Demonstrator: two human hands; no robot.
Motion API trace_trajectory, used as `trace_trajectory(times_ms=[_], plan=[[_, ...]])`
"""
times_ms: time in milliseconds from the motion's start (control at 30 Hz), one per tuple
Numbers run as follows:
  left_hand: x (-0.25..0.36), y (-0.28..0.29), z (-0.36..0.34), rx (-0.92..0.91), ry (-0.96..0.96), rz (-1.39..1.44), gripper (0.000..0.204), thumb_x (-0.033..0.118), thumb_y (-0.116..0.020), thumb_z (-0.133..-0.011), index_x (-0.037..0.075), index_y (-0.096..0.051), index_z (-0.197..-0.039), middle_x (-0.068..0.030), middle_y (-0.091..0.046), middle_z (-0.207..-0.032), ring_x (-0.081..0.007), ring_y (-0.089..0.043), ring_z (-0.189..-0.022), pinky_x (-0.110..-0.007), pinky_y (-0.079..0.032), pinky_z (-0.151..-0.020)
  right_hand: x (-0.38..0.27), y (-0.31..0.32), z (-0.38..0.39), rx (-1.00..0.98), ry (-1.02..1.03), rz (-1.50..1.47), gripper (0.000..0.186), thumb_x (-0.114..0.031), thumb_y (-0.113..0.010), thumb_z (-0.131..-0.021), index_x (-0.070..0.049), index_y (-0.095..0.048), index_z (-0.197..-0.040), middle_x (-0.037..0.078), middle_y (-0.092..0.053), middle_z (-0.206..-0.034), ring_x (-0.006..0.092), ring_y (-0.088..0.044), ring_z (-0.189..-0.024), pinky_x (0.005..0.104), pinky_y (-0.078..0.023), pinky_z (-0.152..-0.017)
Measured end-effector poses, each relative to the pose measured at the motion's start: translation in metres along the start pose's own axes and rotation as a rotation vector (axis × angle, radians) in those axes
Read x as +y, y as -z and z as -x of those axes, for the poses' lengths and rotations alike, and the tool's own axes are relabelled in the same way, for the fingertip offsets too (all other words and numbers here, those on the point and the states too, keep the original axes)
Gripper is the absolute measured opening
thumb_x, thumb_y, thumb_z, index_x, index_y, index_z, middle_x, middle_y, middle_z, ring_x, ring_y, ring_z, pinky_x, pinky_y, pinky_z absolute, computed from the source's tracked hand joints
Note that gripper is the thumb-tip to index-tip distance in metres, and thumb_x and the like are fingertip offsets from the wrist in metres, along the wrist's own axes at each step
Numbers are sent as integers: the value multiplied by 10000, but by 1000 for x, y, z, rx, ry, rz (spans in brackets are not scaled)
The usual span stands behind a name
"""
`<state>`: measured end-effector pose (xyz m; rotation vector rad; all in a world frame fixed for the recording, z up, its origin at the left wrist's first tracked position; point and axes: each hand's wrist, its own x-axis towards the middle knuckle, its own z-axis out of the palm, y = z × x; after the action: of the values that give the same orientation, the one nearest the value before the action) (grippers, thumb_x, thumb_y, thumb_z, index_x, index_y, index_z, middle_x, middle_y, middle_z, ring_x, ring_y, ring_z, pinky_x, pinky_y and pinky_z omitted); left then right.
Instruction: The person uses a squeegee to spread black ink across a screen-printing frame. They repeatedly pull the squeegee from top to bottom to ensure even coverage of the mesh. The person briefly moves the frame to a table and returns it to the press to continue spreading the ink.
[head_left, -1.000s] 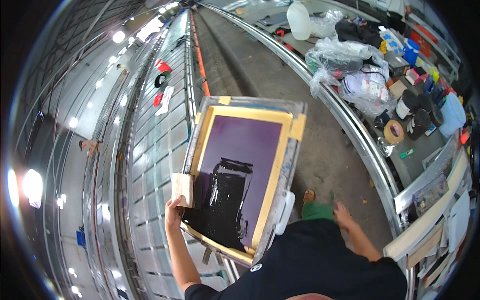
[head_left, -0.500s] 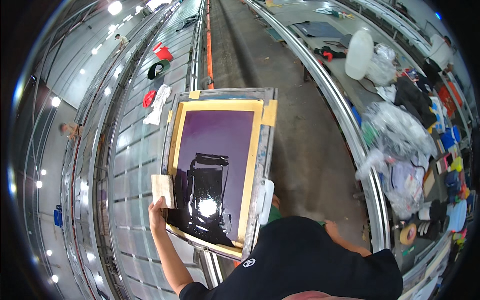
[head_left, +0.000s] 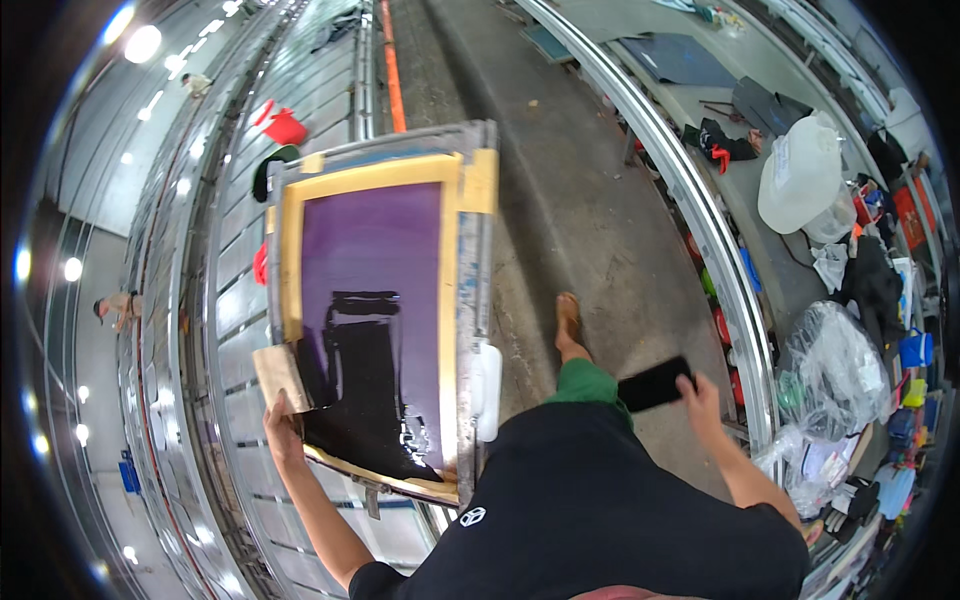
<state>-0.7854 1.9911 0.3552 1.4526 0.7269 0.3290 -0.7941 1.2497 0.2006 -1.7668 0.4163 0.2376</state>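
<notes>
**Black ink (head_left: 362, 372) across a taped screen frame (head_left: 481, 265)**

At the frame's lower left side, the left hand (head_left: 284, 424) is closed on a pale wooden block (head_left: 277, 374); whether it also grips the frame, I cannot tell. Well right of the frame, the right hand (head_left: 704, 408) pinches one end of a black phone-like slab (head_left: 648, 386). Beyond the frame's upper left corner, a red bucket (head_left: 287, 128) sits on the table (head_left: 240, 297).

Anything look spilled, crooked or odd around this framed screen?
No clear spill. The glossy black ink sits lopsided, pooled at the lower left of the purple mesh, with ragged streaks above, but appears contained by the grey, yellow-taped rectangular frame. The crumpled clear plastic on the grey table at right looks untidy.
</notes>
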Motion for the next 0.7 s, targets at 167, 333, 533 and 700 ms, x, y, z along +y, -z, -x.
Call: trace_trajectory(times_ms=[167, 333, 533, 700], plan=[[-1, -5, -69, 87, 11, 177, 497, 235, -699, -940, -27, -581, -1346, -120, -684, -1228, -232, -657, -1103, -365, -505, -961, -156, -52, -186, -169, -11, -579, 374, -237, -641, -1011, 3, -570, -1290, 116, -673, -1204, 222, -673, -1096, 447, -611, -890], [5, -23, -78, 239, -53, 149, 532, 245, -710, -938, -29, -558, -1367, -126, -668, -1266, -251, -640, -1153, -380, -493, -994, -288, -151, -328, -617, 48, -841, 589, -38, -709, -882, -74, -456, -1412, 148, -574, -1366, 310, -621, -1219, 562, -584, -971], [-7, -45, -71, 499, -34, 243, 455, 238, -731, -927, -5, -619, -1295, -111, -704, -1194, -235, -670, -1095, -376, -528, -946, -369, -292, -475, -957, -46, -1015, 584, 26, -674, -877, -88, -447, -1403, 187, -541, -1391, 352, -606, -1238, 590, -589, -962], [-37, -62, -50, 828, -96, 390, 406, 243, -720, -941, 17, -644, -1269, -104, -710, -1169, -252, -684, -1070, -395, -574, -895, -373, -422, -541, -1037, -247, -1023, 572, -60, -695, -921, -95, -420, -1421, 161, -579, -1312, 349, -633, -1174, 600, -598, -937]])
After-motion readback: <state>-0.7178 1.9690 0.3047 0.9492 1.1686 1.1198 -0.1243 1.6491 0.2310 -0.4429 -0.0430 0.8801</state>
